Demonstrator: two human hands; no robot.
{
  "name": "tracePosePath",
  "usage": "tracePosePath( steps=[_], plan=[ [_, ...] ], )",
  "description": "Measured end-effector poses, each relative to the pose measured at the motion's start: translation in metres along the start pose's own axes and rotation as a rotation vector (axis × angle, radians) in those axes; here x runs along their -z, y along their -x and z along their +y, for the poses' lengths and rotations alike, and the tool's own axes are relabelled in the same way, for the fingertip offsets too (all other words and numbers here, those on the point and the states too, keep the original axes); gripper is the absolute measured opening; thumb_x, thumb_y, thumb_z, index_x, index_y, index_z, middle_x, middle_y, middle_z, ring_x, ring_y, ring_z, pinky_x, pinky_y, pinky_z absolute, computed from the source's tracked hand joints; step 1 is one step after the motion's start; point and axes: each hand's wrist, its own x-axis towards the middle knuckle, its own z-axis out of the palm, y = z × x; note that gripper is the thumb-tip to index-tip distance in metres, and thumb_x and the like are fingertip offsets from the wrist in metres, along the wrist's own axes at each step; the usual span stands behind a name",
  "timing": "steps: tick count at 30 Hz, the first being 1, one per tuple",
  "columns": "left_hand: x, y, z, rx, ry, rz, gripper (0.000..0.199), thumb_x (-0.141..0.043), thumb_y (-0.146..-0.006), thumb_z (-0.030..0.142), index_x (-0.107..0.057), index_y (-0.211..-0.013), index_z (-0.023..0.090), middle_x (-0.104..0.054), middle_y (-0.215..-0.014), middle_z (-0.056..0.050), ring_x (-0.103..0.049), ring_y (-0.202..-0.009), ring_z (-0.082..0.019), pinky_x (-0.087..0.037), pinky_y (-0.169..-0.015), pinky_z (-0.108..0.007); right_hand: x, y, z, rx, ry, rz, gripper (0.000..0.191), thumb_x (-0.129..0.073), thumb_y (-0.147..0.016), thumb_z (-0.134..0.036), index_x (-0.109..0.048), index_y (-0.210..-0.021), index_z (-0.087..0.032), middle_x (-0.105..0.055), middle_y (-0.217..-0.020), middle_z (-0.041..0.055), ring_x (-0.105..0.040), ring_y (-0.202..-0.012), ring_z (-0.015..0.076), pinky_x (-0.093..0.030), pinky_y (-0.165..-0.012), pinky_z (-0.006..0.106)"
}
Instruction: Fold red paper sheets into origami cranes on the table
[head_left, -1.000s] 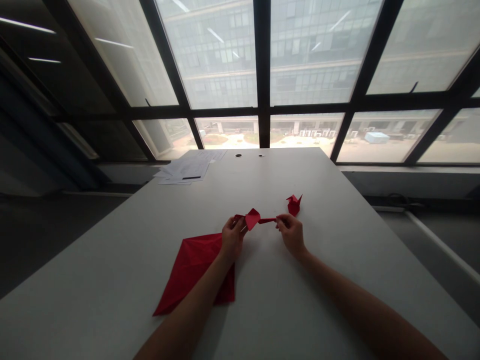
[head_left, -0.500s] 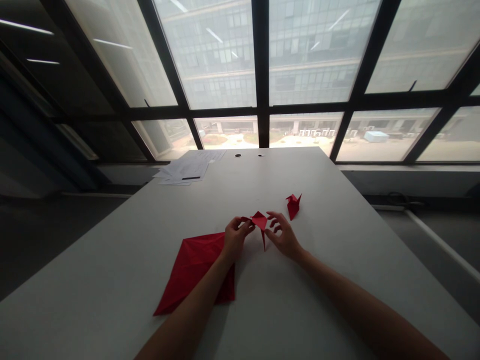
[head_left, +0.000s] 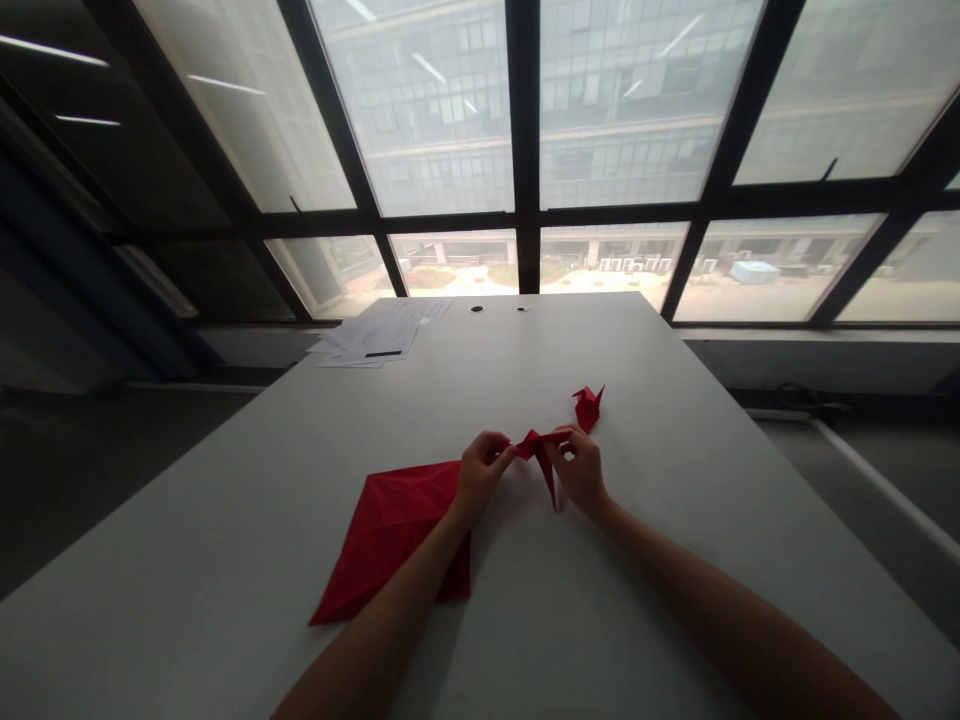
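Note:
Between my hands, just above the table, is a red folded paper crane (head_left: 531, 444) with a long narrow point hanging down toward me. My left hand (head_left: 480, 472) pinches its left tip between thumb and finger. On the other side, my right hand (head_left: 579, 470) has its thumb and fingers closed on the right part of the paper. A second red paper crane (head_left: 589, 408) rests on the table just beyond my right hand. Under my left forearm lies a creased sheet of red paper (head_left: 390, 530), partly covered by the arm.
The white table (head_left: 510, 370) stretches away to tall, dark-framed windows. Loose printed papers (head_left: 371, 335) lie at its far left, with a small black strip on them. Two small round holes (head_left: 477, 309) show near the far edge. A blue curtain (head_left: 97, 270) hangs at left.
My right hand, open beside the crane before, has closed on its right side. The crane has turned and been drawn out between both hands, its hanging point shifting right.

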Motion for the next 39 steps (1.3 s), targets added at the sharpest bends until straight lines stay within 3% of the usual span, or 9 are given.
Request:
tracePosePath(
  steps=[5,13,17,21,28,33,39],
  plan=[
    [-0.003,0.002,0.001,-0.036,-0.125,-0.08,0.025,-0.08,-0.073,0.034,-0.065,-0.083,0.017,-0.066,-0.08,-0.002,-0.061,-0.072,-0.015,-0.049,-0.069,-0.026,0.002,-0.001,0.007,-0.088,0.034,0.058,0.013,-0.062,-0.085,-0.029,-0.068,-0.08,-0.019,-0.066,-0.074,0.0021,-0.059,-0.066,0.0157,-0.048,-0.059,0.027],
    [-0.006,0.003,0.003,-0.144,-0.181,-0.018,0.009,-0.071,-0.077,0.021,-0.062,-0.076,0.018,-0.062,-0.082,-0.001,-0.06,-0.077,-0.015,-0.052,-0.068,-0.024,0.001,-0.001,0.006,-0.05,0.065,0.068,0.014,-0.061,-0.085,-0.03,-0.065,-0.077,-0.019,-0.065,-0.074,0.0021,-0.057,-0.065,0.0154,-0.047,-0.058,0.026],
    [-0.007,0.004,0.007,-0.184,-0.21,-0.057,0.009,-0.073,-0.076,0.022,-0.065,-0.075,0.018,-0.062,-0.086,-0.003,-0.06,-0.079,-0.015,-0.052,-0.066,-0.024,0.002,-0.004,0.01,-0.131,0.008,0.114,0.016,-0.062,-0.083,-0.031,-0.063,-0.074,-0.018,-0.062,-0.068,0.0002,-0.054,-0.06,0.0145,-0.045,-0.054,0.025],
    [-0.009,0.006,0.01,-0.181,-0.24,-0.119,0.01,-0.074,-0.079,0.03,-0.074,-0.078,0.02,-0.067,-0.081,-0.005,-0.061,-0.073,-0.017,-0.051,-0.066,-0.027,0.003,-0.008,0.018,-0.216,-0.049,0.207,0.02,-0.062,-0.081,-0.034,-0.058,-0.069,-0.019,-0.056,-0.06,-0.0026,-0.047,-0.053,0.0126,-0.04,-0.05,0.024],
    [-0.01,0.006,0.003,-0.112,-0.227,-0.209,0.017,-0.073,-0.08,0.032,-0.079,-0.093,0.023,-0.075,-0.086,-0.007,-0.068,-0.077,-0.021,-0.053,-0.07,-0.031,0.007,-0.014,0.029,-0.227,-0.072,0.255,0.023,-0.059,-0.081,-0.038,-0.054,-0.069,-0.02,-0.052,-0.058,-0.0037,-0.043,-0.052,0.0119,-0.038,-0.049,0.023],
    [-0.01,0.006,0.002,-0.025,-0.24,-0.205,0.023,-0.072,-0.082,0.035,-0.076,-0.1,0.022,-0.076,-0.09,-0.007,-0.07,-0.078,-0.022,-0.054,-0.071,-0.031,0.007,-0.013,0.023,-0.209,-0.076,0.209,0.022,-0.06,-0.081,-0.036,-0.053,-0.068,-0.02,-0.052,-0.059,-0.0041,-0.043,-0.054,0.0121,-0.038,-0.05,0.023],
    [-0.009,0.007,0.005,-0.171,-0.363,-0.042,0.031,-0.08,-0.073,0.038,-0.069,-0.096,0.02,-0.065,-0.097,-0.006,-0.062,-0.083,-0.018,-0.05,-0.07,-0.028,0.002,-0.003,0.006,-0.122,-0.03,-0.03,0.014,-0.059,-0.081,-0.028,-0.06,-0.071,-0.019,-0.056,-0.062,-0.0025,-0.046,-0.056,0.0128,-0.037,-0.052,0.024]
  ],
)
